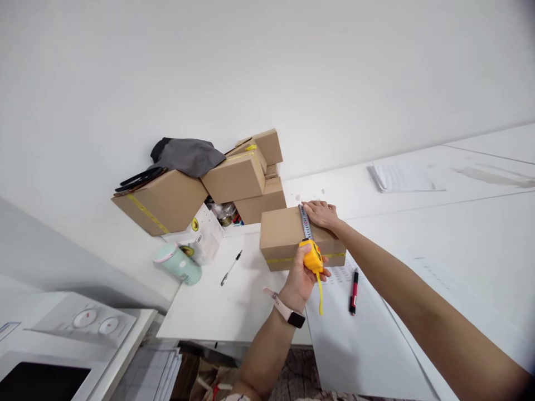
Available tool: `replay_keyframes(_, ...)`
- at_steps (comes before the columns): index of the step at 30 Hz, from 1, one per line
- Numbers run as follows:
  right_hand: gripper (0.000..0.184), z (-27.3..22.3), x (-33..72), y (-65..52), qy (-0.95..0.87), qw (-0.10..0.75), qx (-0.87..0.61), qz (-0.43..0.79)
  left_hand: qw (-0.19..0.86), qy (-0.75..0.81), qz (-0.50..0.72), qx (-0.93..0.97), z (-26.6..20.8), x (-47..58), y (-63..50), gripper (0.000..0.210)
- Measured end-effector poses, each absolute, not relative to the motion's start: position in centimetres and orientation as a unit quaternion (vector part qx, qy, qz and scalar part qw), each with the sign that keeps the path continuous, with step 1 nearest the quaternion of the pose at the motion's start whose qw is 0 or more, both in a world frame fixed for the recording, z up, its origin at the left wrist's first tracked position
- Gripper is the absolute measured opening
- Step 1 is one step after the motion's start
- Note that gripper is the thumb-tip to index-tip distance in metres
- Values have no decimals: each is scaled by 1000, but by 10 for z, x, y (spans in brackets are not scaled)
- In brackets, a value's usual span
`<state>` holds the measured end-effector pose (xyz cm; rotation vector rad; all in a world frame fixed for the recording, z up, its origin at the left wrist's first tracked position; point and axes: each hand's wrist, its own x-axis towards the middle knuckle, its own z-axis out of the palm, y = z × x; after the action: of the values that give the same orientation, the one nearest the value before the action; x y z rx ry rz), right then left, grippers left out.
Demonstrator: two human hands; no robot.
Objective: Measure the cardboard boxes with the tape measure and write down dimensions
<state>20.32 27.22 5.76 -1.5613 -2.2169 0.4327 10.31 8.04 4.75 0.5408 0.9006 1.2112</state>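
My left hand (pixel 300 278), with a pale watch on its wrist, is closed around a yellow tape measure (pixel 312 256) at the near side of a closed cardboard box (pixel 280 225). From the case, the metal blade (pixel 306 223) runs across the box top to its far edge. There my right hand (pixel 321 214) rests on the box, its fingertips at the blade's end, apparently holding it. The exact grip of those fingers is partly hidden. A yellow strap dangles from the case. Yellow tape runs along the box's front side.
Stacked cardboard boxes (pixel 234 178) and a grey cloth (pixel 190 156) stand against the wall. Left lie a mint tumbler (pixel 179 264) and a pen (pixel 231 268). A red marker (pixel 354 292) lies on paper sheets (pixel 368 345). More papers (pixel 403 178) are at the back right.
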Motion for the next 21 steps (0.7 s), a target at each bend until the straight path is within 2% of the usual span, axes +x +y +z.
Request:
replay_keyframes(8, 57, 51, 193, 274, -809, 182, -558, 41, 688, 393, 553, 255, 45, 111, 73, 60)
replay_keyframes(13, 53, 48, 190, 272, -807, 195, -557, 22, 682, 403, 551, 264, 45, 112, 74, 62)
replay_keyframes(18, 55, 63, 193, 271, -788, 213, -566, 115, 669, 401, 551, 297, 48, 110, 70, 58)
replay_keyframes(21, 58, 71, 216, 265, -717, 336, -566, 227, 635, 386, 579, 336, 51, 96, 52, 55)
